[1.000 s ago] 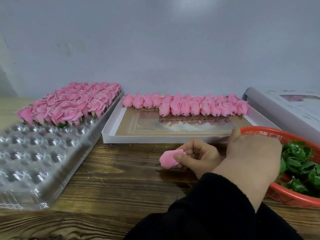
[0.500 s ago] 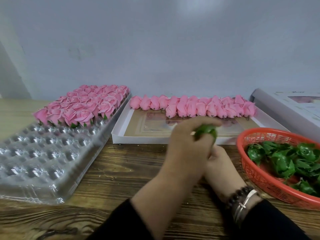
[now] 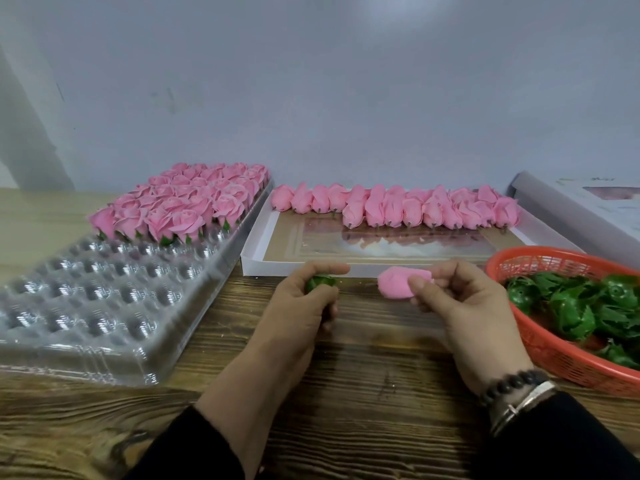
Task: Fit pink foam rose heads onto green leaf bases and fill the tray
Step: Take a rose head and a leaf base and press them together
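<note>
The hands have been drawn apart, a leaf base (image 3: 320,282) gripped in the left hand (image 3: 304,306) and a rose head (image 3: 398,287) pinched in the right hand (image 3: 464,306), so the fitting is judged to come next.

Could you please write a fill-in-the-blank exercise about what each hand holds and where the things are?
1. The left hand holds a ____ leaf base.
2. The right hand pinches a ____ foam rose head.
3. The loose leaf bases lie in the ____ plastic basket.
4. The finished roses fill the ____ end of the clear plastic tray.

Missing words: green; pink; red; far
</note>
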`<state>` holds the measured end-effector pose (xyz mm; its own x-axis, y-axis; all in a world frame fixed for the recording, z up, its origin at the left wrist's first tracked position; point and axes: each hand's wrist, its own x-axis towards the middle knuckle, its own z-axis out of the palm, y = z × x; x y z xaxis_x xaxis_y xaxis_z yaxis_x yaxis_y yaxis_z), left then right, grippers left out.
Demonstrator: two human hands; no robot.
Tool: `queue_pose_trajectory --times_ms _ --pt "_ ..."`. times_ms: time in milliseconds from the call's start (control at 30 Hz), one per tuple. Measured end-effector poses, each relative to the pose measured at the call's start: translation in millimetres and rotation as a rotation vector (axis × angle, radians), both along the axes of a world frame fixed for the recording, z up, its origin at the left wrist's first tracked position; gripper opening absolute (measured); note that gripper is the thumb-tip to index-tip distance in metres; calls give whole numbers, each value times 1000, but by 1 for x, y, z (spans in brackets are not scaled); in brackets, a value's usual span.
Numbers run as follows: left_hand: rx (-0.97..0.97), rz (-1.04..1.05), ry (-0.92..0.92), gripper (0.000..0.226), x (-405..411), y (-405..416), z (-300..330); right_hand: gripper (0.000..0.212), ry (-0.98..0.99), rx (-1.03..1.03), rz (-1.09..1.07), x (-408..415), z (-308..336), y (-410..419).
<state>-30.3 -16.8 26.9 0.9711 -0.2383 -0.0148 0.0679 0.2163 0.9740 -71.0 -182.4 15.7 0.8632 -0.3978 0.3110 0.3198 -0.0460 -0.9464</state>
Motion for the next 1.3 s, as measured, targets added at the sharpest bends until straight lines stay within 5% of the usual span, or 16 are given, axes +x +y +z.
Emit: queue_pose_trajectory --times_ms 133,333,800,1300 --pt "-105 -136 179 18 2 -1 0 10 -37 35 -12 -11 7 10" --pt "-294 -55 419 46 10 -4 -3 11 -63 -91 46 -10 6 26" --pt "-337 -94 315 32 9 -11 -9 15 -76 -326 -3 -7 1 24" --pt "-355 -220 284 51 -1 -18 -10 35 -189 -582 -62 -5 2 22"
